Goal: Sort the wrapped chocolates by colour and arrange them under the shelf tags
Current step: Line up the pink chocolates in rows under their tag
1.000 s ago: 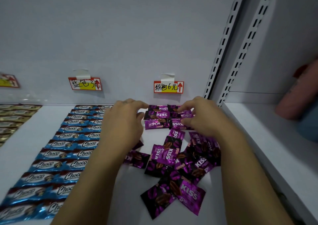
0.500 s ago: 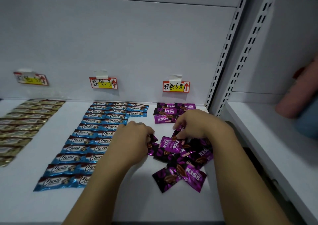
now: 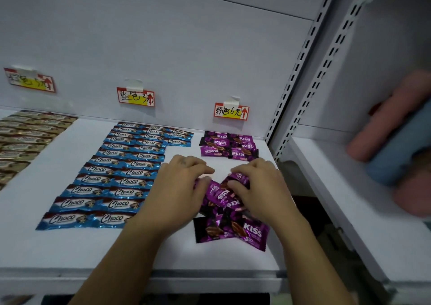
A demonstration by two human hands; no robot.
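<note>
Purple chocolates (image 3: pixel 219 195) — pile half hidden; left hand (image 3: pixel 179 188) and right hand (image 3: pixel 261 188) each pinch one.

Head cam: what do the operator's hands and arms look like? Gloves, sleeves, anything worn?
Nothing worn shows: left hand and right hand ungloved, no rings, no watch or wristband. Both forearms bare down to the frame edge, no sleeve in view.

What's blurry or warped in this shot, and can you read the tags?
Head view: pink and blue shapes at far right are smeared; the left tag and gold wrappers are soft; the slotted uprights bow slightly from the wide lens; the right tag and purple KISS wrappers are crisp; lighting is dim.
</note>
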